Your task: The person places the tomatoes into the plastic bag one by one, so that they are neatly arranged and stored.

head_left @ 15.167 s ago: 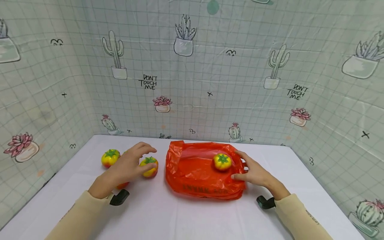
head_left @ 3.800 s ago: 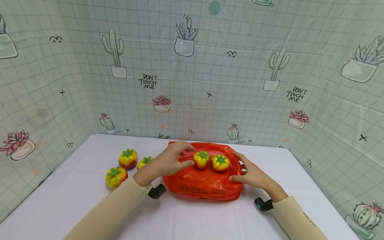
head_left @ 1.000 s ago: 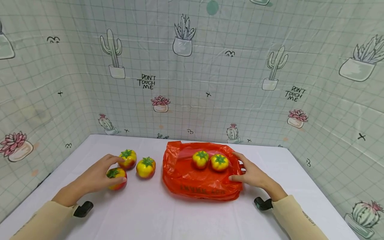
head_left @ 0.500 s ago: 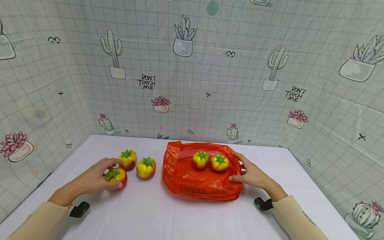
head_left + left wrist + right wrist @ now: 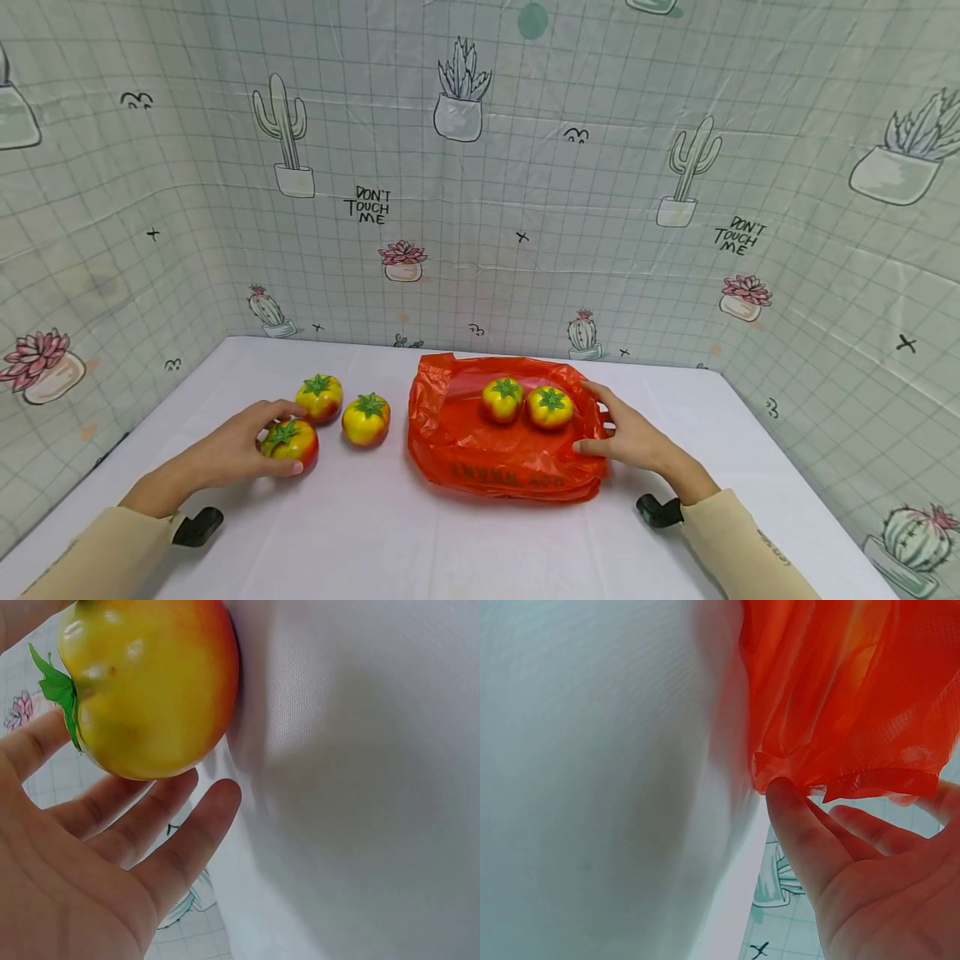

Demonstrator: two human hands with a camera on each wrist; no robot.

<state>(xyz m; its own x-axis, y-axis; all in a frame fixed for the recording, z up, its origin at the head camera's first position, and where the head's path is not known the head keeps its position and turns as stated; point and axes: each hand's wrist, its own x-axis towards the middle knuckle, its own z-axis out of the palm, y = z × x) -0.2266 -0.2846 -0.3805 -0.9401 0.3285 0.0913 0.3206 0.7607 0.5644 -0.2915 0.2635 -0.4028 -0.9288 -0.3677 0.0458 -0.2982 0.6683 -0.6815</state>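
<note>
In the head view, my left hand point(image 5: 232, 447) curls its thumb and fingers round a yellow-red tomato point(image 5: 292, 443) with a green leafy top, on the left of the table. The left wrist view shows this tomato point(image 5: 154, 690) close, fingers against its side and the white cloth right by its base. My right hand point(image 5: 637, 431) grips the right side of a red plastic bag point(image 5: 495, 471). In the right wrist view, fingertips are at the edge of the bag point(image 5: 817, 697). Two tomatoes, a left one point(image 5: 502, 400) and a right one point(image 5: 550, 407), sit in the bag's opening.
Beside the held tomato stand a farther tomato point(image 5: 320, 398) and another tomato point(image 5: 366, 419), nearer the bag. A white cloth covers the table point(image 5: 360, 533). Patterned curtains point(image 5: 517, 192) enclose the back and both sides.
Over the earlier frames a second tomato joined the first in the bag, placed by the left hand. That hand then returned left and closed round the nearest tomato. The right hand stayed at the bag.
</note>
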